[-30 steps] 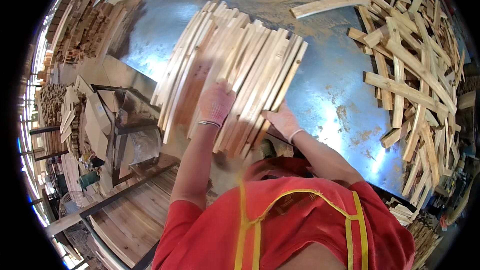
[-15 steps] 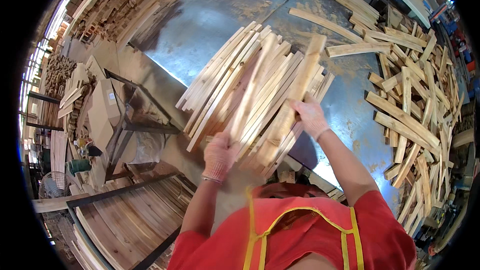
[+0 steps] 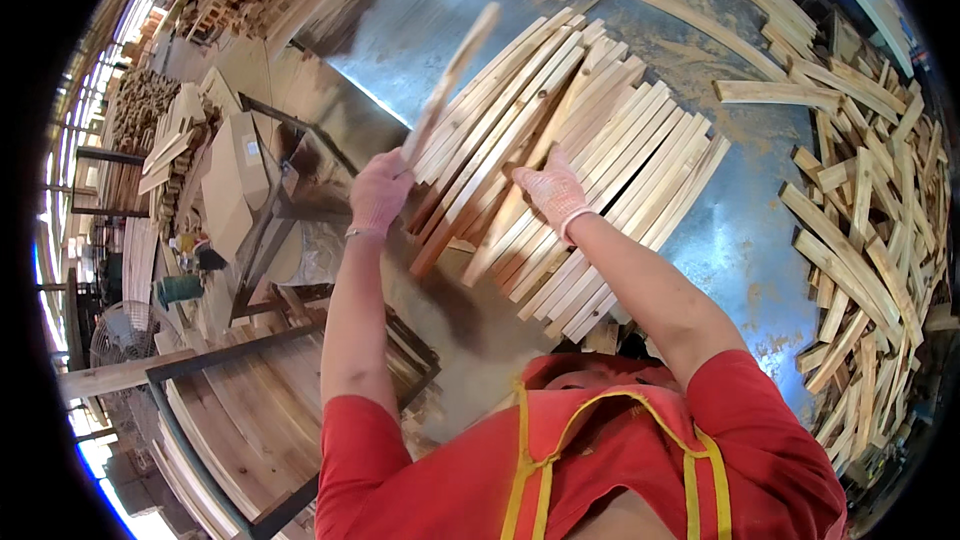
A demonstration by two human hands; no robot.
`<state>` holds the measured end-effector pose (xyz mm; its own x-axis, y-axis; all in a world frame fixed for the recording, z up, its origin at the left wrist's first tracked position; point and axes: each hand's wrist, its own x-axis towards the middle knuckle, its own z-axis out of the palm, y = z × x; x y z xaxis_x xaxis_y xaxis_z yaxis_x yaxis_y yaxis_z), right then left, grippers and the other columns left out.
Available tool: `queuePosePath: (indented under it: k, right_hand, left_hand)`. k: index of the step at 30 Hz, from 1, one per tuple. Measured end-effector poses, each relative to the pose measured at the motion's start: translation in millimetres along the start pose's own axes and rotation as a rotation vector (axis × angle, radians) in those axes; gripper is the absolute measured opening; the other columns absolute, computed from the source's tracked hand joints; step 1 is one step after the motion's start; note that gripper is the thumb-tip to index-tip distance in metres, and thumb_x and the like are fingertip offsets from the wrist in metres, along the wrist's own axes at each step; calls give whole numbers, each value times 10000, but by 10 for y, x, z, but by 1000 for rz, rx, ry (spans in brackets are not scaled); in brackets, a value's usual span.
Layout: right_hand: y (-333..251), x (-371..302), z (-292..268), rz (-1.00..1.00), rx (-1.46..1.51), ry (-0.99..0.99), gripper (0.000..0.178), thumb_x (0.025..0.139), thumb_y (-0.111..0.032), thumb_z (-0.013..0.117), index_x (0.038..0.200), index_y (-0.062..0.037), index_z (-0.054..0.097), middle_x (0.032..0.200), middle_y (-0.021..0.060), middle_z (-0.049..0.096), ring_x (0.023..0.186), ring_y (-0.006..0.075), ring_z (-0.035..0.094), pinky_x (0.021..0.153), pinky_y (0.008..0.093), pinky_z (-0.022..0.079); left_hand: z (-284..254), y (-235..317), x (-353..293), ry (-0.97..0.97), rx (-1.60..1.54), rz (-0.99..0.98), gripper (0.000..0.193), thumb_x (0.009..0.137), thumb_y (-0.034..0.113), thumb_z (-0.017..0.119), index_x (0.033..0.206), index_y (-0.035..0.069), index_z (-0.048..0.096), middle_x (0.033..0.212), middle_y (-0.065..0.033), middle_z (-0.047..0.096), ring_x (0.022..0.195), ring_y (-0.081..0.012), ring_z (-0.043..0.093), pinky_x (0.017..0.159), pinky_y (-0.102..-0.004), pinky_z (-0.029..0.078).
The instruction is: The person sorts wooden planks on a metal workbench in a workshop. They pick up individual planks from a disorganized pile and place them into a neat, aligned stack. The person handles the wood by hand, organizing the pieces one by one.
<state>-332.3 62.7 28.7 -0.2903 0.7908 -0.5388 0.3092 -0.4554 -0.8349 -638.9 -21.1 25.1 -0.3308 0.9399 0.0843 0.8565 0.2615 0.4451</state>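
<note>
here the left hand (image 3: 378, 190) has its grip closed round the near end of one wooden slat (image 3: 447, 85), lifted clear of the stack of slats (image 3: 570, 165) on the metal bench (image 3: 745, 230). its long axis runs up and away from the grip, tilting rightward. just right of it, the right hand (image 3: 552, 190) lies open, flat on the stack, gripping nothing. seemingly a sorting step; next calls for placing the slat squarely. farther right, loose offcuts (image 3: 860, 230).
</note>
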Motion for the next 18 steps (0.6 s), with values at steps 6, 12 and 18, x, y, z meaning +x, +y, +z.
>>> queuePosePath:
  k: [6, 12, 18]
  right_hand:
    - [183, 165, -55, -67, 307, -325, 1002, 925, -263, 825, 1651, 101, 239, 1463, 317, 583, 1391, 335, 583, 1113, 396, 520]
    - [47, 14, -139, -86, 175, -438, 976, 943, -240, 795, 1662, 104, 233, 1513, 316, 550, 1391, 338, 568, 1163, 416, 496]
    - [491, -451, -982, -157, 93, -424, 890, 961, -238, 708, 1720, -43, 286, 1677, 267, 452, 1557, 374, 441, 1282, 403, 368]
  left_hand:
    - [175, 570, 163, -478, -554, -283, 628, 1016, 274, 767, 1544, -11, 582, 1403, -164, 712, 1256, -206, 674, 1063, -344, 533]
    - [54, 967, 224, -599, 112, -61, 867, 870, 423, 858, 1583, 56, 530, 1357, -180, 708, 1191, -343, 710, 1033, -426, 564]
    - [389, 1616, 56, -297, 78, -12, 702, 781, 456, 857, 1356, 147, 600, 1267, -192, 674, 1167, -412, 680, 1000, -497, 534]
